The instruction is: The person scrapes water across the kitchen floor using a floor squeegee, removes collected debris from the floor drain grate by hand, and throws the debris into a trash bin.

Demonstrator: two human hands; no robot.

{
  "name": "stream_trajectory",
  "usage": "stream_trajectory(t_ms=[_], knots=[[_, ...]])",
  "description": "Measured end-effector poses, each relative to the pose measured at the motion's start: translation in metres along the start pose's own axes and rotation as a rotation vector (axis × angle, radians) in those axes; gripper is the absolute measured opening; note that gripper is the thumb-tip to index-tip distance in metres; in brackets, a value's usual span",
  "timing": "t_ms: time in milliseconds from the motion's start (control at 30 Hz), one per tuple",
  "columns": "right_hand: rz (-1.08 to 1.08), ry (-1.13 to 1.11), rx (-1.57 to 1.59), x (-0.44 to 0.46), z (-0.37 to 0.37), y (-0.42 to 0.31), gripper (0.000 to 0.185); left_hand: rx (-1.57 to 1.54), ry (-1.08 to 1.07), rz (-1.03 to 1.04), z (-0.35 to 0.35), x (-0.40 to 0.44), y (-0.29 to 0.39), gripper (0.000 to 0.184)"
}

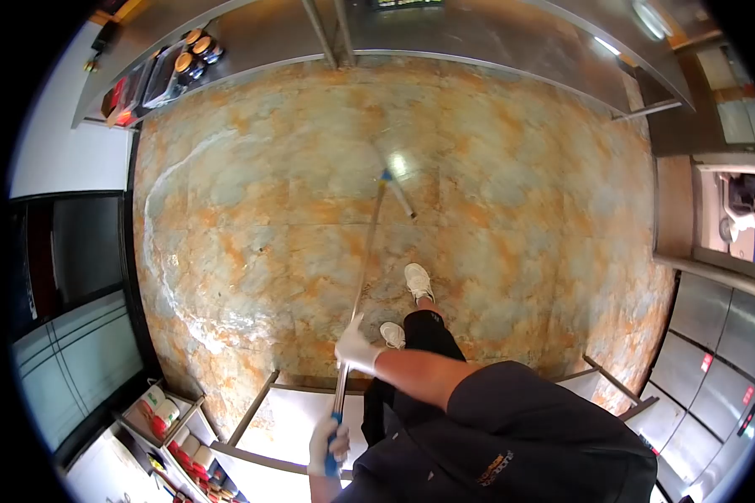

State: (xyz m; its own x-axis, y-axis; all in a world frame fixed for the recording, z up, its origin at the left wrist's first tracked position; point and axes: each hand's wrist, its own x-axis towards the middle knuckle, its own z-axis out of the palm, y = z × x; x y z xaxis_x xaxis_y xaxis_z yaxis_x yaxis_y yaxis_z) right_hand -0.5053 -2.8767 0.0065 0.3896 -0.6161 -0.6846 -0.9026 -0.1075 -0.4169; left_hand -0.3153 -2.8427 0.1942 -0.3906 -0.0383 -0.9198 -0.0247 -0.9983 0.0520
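Note:
A long-handled floor squeegee slants away from me, its thin bar-shaped head resting on the tiled floor. A blue joint links the head to the metal pole. My left hand, in a white glove, is wrapped round the blue grip at the pole's near end. Farther up the pole, my right hand, also gloved in white, is closed round the metal, fingers partly blurred. My two white shoes stand just right of the pole.
Marbled orange-grey tiles look wet and shiny. A steel counter runs along the far side, with jars at its left. Steel cabinets stand right. A low shelf with containers is at lower left, and a table is close by.

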Motion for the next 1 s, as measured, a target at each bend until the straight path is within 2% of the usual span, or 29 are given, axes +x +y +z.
stream_trajectory(t_ms=[33,67,100,200,267,367,433,467,500,567,600,633,667,733,800,833,867,933,967,1000], knots=[[-0.147,-0.037,0.122,-0.007,-0.01,-0.025,0.058,-0.042,0.08,0.021,-0.002,-0.029,-0.013,0.057],[-0.227,-0.092,0.286,-0.008,-0.014,-0.051,0.053,-0.02,0.338,0.079,0.022,-0.061,-0.022,0.059],[-0.232,-0.155,0.515,-0.009,-0.016,-0.077,0.049,0.02,0.436,0.067,0.012,-0.078,-0.037,0.068],[-0.031,-0.295,1.298,-0.013,-0.021,-0.127,0.035,0.106,0.599,0.061,0.013,-0.103,-0.058,0.069],[0.16,-0.254,1.777,-0.024,-0.026,-0.139,0.027,0.2,0.595,0.047,0.017,-0.108,-0.045,0.07],[0.279,0.096,2.321,-0.03,-0.03,-0.091,0.016,0.354,0.401,0.005,0.026,-0.09,0.015,0.071],[0.278,0.409,2.475,-0.024,-0.031,-0.008,0.014,0.424,0.074,-0.051,0.061,-0.037,0.085,0.071],[0.299,0.534,2.51,-0.02,-0.032,0.044,0.015,0.512,0.029,-0.038,0.095,-0.002,0.117,0.07],[0.397,0.613,2.509,-0.017,-0.039,0.106,0.019,0.58,-0.142,0.05,0.1,0.064,0.129,0.07],[0.669,0.744,2.159,-0.019,-0.045,0.223,0.023,0.637,-0.35,0.039,0.159,0.15,0.164,0.06],[0.844,0.882,2.095,-0.011,-0.049,0.272,0.028,0.556,-0.35,-0.006,0.186,0.191,0.166,0.057],[0.908,0.786,2.055,-0.008,-0.063,0.311,0.049,0.478,-0.354,-0.048,0.202,0.221,0.175,0.054],[1.014,0.843,2.033,0.024,-0.041,0.347,0.053,0.378,-0.34,-0.049,0.201,0.228,0.188,0.054],[0.548,0.317,0.609,0.066,-0.072,0.356,0.037,0.166,-0.295,-0.054,0.196,0.226,0.214,0.054],[0.246,0.095,-0.074,0.105,-0.108,0.314,0.028,-0.066,-0.313,-0.075,0.137,0.212,0.23,0.053],[0.234,0.142,-0.071,0.127,-0.127,0.267,0.034,-0.052,-0.268,-0.034,0.115,0.184,0.242,0.055],[0.233,0.069,-0.11,0.157,-0.132,0.222,0.036,-0.026,-0.329,0.047,0.094,0.15,0.25,0.055],[0.111,0.199,-0.085,0.167,-0.152,0.136,0.042,-0.14,-0.221,0.052,0.023,0.103,0.239,0.054],[0.063,0.149,-0.122,0.173,-0.15,0.09,0.039,-0.262,-0.202,0.065,-0.015,0.079,0.221,0.039],[0.012,0.1,-0.158,0.18,-0.148,0.044,0.037,-0.314,-0.134,-0.032,-0.042,0.046,0.212,0.022]])
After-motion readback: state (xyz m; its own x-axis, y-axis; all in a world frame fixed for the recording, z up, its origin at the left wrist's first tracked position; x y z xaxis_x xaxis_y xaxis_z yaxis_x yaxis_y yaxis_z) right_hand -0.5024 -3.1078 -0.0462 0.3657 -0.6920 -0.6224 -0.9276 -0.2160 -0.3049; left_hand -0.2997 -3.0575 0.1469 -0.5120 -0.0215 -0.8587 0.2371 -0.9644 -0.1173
